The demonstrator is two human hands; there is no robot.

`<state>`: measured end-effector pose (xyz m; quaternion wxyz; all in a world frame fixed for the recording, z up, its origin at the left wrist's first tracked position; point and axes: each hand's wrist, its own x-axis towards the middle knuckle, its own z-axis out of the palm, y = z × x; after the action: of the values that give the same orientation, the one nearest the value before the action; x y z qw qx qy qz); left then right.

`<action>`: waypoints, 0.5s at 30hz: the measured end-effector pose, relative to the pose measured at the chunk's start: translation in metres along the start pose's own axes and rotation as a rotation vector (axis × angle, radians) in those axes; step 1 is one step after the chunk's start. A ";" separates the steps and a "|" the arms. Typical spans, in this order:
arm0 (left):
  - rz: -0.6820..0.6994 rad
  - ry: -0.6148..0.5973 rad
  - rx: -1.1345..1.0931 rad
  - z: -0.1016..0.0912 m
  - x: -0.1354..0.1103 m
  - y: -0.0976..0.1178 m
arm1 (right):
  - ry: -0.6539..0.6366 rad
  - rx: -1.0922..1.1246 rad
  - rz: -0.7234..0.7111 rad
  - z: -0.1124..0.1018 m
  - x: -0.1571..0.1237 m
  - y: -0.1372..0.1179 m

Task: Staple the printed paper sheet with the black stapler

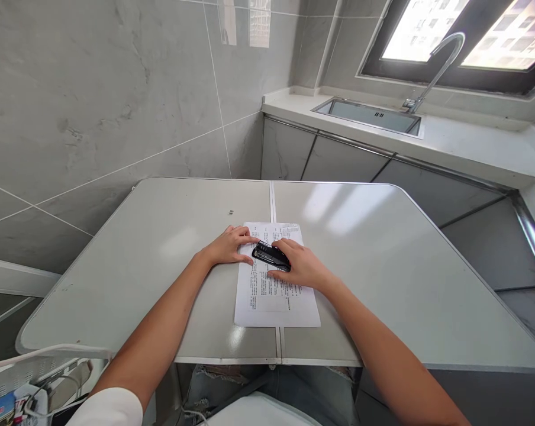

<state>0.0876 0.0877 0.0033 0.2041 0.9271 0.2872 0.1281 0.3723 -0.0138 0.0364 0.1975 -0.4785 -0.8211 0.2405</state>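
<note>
Small black stapler on printed sheet

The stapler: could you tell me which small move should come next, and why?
Probably press the stapler down with the right hand. It lies on the paper at its upper left edge, that hand closed over it, and the left hand pins the paper flat. Whether the paper is in its mouth is unclear.
</note>
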 end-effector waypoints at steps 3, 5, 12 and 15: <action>0.004 -0.008 0.007 0.000 0.000 0.000 | -0.023 -0.061 -0.006 0.005 0.000 0.001; 0.003 -0.004 -0.004 0.000 0.000 0.000 | -0.005 -0.079 -0.022 0.006 0.001 0.003; -0.009 -0.018 -0.017 0.001 0.000 0.000 | 0.094 -0.040 -0.025 0.007 0.005 0.007; -0.001 -0.008 -0.008 0.001 0.001 -0.001 | 0.104 -0.021 -0.019 0.013 0.007 0.011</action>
<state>0.0880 0.0887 0.0016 0.2089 0.9267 0.2863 0.1252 0.3694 -0.0056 0.0202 0.2369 -0.4845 -0.8168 0.2047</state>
